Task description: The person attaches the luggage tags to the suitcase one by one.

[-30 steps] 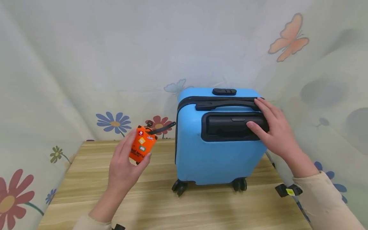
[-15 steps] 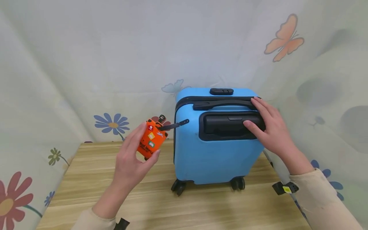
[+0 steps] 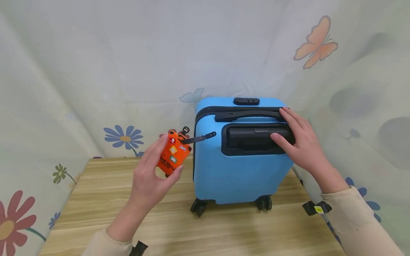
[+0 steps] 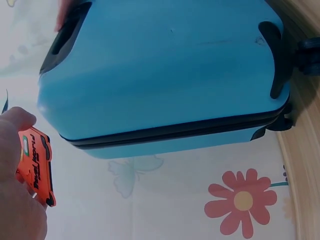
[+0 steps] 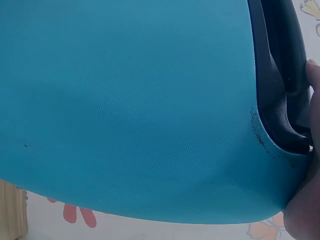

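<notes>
An orange luggage tag [image 3: 174,153], shaped like a small suitcase with printed stickers, is pinched at its sides between the thumb and fingers of my left hand [image 3: 150,177]. Its black strap [image 3: 199,138] sticks out to the right, the holed end overlapping the suitcase's upper left corner in the head view. The light blue suitcase [image 3: 240,179] stands upright on its black wheels. My right hand [image 3: 302,144] rests on its upper right corner, fingertips at the right end of the black carry handle [image 3: 248,114] and thumb on the black recessed panel [image 3: 256,139].
The suitcase stands on a wood-grain table [image 3: 112,192]. Behind and beside it hangs a pale curtain [image 3: 144,71] printed with flowers and butterflies. A black combination lock [image 3: 246,101] sits on the suitcase's top.
My left hand has brought the luggage tag right and slightly up, so its strap now overlaps the suitcase. The right hand stays on the suitcase's corner.
</notes>
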A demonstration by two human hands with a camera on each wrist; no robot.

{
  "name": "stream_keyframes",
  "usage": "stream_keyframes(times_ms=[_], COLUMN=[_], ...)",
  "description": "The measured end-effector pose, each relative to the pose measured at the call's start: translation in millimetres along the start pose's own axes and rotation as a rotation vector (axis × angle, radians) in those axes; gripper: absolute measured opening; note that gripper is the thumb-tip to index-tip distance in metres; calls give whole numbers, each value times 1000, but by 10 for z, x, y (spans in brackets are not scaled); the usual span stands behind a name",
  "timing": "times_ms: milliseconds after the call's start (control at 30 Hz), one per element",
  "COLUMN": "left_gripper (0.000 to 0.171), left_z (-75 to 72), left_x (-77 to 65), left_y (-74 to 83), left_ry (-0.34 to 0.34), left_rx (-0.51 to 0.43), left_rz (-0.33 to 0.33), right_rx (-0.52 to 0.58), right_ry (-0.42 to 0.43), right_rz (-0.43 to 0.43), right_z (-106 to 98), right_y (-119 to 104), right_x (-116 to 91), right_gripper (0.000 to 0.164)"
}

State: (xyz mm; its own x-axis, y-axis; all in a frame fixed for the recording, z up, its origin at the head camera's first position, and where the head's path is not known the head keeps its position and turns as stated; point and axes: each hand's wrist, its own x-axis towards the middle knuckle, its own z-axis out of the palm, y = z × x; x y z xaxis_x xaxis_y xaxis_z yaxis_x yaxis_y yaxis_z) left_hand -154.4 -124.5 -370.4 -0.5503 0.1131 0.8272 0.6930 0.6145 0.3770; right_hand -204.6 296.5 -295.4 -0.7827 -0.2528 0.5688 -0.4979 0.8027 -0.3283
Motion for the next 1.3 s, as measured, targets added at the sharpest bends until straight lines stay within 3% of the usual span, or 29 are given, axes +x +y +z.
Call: stream_keyframes(times_ms=[133,233,567,767,1033,1300], left_gripper=[92,91,89,85,86,81], left_z=[26,36,45,62,98,103], left_x=[14,20,54,94,114,130], left_y=[28,53,88,94,89,129], left_ry=[4,5,-4,-7,-6,-78], left_rx=[-10,-20,-48,-71,-154,-443], left_rz=[4,3,22,18,-30,-204], right_rx=[27,45,84,134,153,154], right_ry=[6,34,167,165,126,110], right_rz=[4,-40,-444,-599,-651,-670], right_z=[-25,-36,199,384,534,620], right_y=[-11,-46,-401,-655,-813,-895], right_x=[-10,-8,187,394,548,578], right_gripper=[82,83,78,67,64,72])
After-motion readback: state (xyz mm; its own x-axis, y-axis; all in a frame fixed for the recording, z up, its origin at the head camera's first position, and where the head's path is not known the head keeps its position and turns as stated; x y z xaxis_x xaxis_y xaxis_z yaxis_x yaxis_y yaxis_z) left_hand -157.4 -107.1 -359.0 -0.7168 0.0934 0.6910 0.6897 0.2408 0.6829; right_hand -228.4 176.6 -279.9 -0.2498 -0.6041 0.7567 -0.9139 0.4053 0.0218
